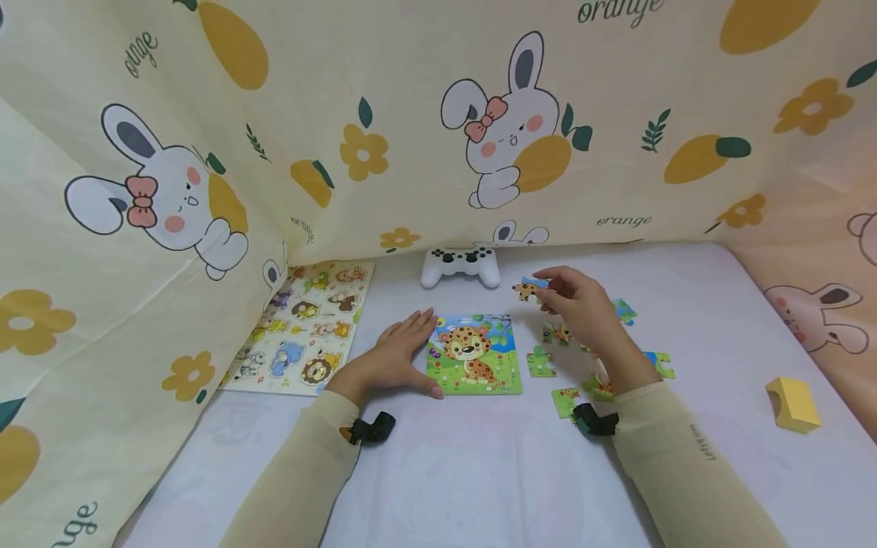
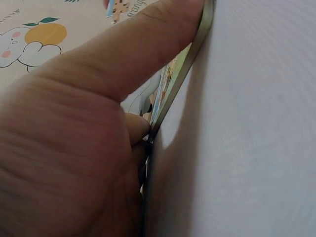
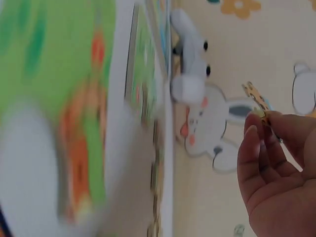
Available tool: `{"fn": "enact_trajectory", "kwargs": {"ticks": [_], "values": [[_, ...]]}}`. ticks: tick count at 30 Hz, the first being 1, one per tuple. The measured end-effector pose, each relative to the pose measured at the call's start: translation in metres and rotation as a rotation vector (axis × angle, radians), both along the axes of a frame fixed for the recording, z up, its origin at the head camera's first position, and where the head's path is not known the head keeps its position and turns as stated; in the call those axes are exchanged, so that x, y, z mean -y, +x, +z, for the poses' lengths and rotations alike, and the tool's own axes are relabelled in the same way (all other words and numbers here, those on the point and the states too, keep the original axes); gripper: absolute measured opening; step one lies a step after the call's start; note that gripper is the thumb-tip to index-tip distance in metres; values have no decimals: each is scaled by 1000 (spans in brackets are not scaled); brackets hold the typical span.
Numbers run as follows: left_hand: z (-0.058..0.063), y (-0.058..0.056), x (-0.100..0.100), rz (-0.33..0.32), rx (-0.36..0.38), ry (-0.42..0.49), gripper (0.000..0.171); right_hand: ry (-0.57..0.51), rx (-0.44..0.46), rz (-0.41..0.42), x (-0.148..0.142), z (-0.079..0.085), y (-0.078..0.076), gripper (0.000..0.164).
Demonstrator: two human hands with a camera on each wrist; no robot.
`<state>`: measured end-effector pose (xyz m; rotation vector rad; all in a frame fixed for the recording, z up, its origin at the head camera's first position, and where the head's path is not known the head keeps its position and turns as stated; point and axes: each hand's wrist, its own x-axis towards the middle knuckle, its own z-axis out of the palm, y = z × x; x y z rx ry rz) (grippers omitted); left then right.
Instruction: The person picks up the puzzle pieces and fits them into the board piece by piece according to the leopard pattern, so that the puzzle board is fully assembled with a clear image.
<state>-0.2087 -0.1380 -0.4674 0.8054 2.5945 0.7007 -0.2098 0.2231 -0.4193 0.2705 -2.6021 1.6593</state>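
Between finger and thumb, my right hand [image 1: 578, 304] pinches a jigsaw piece [image 1: 526, 291] with a spotted leopard print and a bit of blue. It is held up behind and to the right of the square leopard puzzle board [image 1: 474, 358], which lies flat on the table. Along the board's left side, my left hand [image 1: 393, 359] rests with fingers stretched out, the thumb [image 2: 148, 42] against the near left corner. Several loose jigsaw pieces [image 1: 541, 363] are scattered right of the board, some partly hidden under my right wrist.
A white game controller [image 1: 460, 266] stands behind the board. An animal picture sheet [image 1: 315, 331] lies to the left, partly covered by the hanging cloth [image 1: 411, 137] printed with rabbits. At the far right sits a yellow block [image 1: 795, 405] with a curved notch.
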Motion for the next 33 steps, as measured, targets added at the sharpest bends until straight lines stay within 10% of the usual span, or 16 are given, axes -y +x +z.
{"fn": "enact_trajectory", "kwargs": {"ticks": [16,33], "values": [[-2,-3,2,-8,-1,-13,141,-27,84,138,86,-14,11,24],[-1,-1,2,0,7,14,141,120,166,8,103,-42,1,31]]}}
